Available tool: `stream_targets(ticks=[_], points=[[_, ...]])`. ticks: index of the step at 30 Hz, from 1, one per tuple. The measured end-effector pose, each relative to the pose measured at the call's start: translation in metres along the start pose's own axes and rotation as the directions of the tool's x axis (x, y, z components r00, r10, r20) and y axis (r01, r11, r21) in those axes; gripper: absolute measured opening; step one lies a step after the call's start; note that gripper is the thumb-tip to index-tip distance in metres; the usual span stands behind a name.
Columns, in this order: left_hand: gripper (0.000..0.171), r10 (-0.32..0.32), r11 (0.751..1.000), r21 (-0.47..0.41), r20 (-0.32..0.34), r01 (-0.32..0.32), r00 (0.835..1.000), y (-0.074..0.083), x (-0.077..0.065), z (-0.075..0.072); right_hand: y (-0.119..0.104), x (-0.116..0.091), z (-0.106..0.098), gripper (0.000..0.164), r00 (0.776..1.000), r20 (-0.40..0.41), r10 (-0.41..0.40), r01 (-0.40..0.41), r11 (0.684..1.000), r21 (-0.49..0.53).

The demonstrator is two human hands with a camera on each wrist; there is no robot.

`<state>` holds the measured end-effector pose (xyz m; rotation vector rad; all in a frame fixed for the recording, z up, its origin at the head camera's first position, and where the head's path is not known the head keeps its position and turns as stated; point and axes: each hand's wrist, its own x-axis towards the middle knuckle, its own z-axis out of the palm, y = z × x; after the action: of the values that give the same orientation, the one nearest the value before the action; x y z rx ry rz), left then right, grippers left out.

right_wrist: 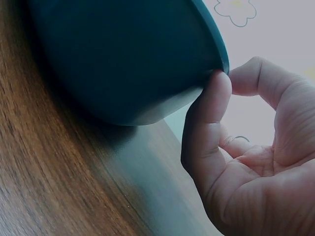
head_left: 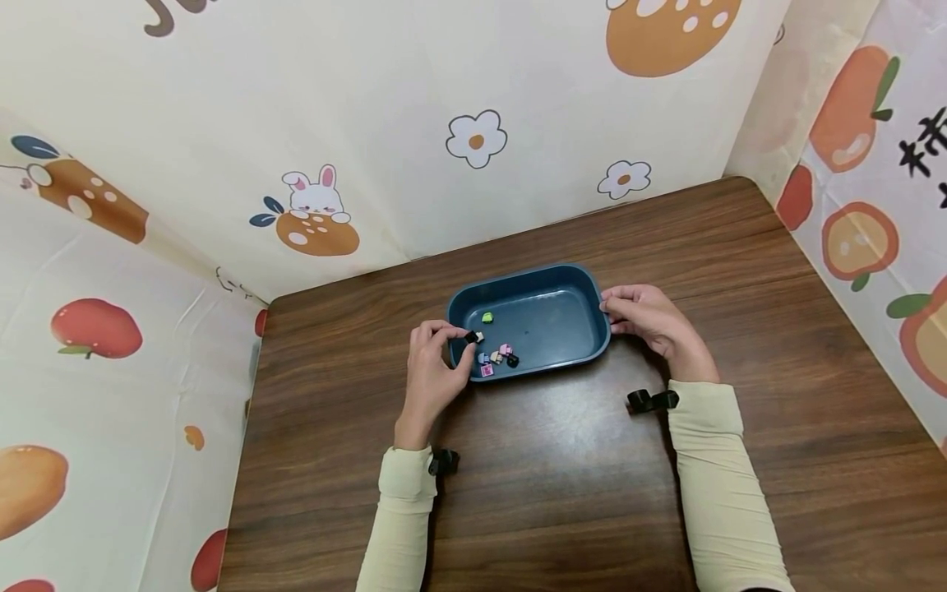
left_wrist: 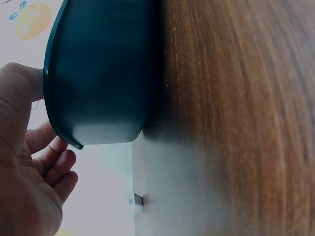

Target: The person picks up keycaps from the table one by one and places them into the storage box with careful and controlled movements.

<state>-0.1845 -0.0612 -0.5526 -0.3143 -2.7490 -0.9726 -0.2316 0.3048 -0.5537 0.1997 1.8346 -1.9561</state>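
Note:
A dark blue rectangular tray [head_left: 527, 367] sits on the table between both hands. Over its left end, my left hand [head_left: 432, 370] pinches a small black-and-white toy piece [head_left: 473, 336] between thumb and index finger. In the left wrist view, the tray wall [left_wrist: 98, 73] hides those fingertips, while the other fingers [left_wrist: 64, 167] stay outside, loosely bent. My right hand [head_left: 651, 321] grips the tray's right rim between thumb and fingers; the right wrist view shows this pinch at the rim [right_wrist: 224, 54]. Several small pieces, pink [head_left: 487, 371], blue [head_left: 483, 358] and black [head_left: 513, 361], lie near the tray's front left.
A lime green piece [head_left: 487, 317] lies apart, towards the back left inside the tray. The brown wooden table [head_left: 562, 501] reaches a patterned cloth wall [head_left: 399, 164] at the back. Black wrist straps [head_left: 444, 462] are worn at both cuffs.

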Motion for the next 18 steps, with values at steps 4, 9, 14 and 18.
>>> stream_targets(ticks=[4,9,14,18], points=[[0.024,-0.004,1.000,-0.001,0.010,0.004,1.000,-0.0011,-0.0001,-0.0003,-0.0003,0.0001,0.0005,0.026,1.000,0.001,0.001,-0.001,1.000,-0.009],[0.027,0.001,1.000,0.000,0.018,-0.001,1.000,-0.0029,-0.0008,0.0008,-0.0006,-0.0002,0.0008,0.023,1.000,0.004,0.000,0.000,1.000,-0.002],[0.032,0.013,1.000,-0.027,-0.010,-0.014,1.000,-0.0031,-0.0018,-0.0006,-0.0012,-0.0003,0.0012,0.019,1.000,0.004,0.002,-0.002,1.000,0.002],[0.031,0.008,0.999,-0.045,-0.041,-0.010,0.999,-0.0045,-0.0011,-0.0046,-0.0017,-0.0002,0.0013,0.022,1.000,0.000,0.010,-0.010,1.000,-0.002]])
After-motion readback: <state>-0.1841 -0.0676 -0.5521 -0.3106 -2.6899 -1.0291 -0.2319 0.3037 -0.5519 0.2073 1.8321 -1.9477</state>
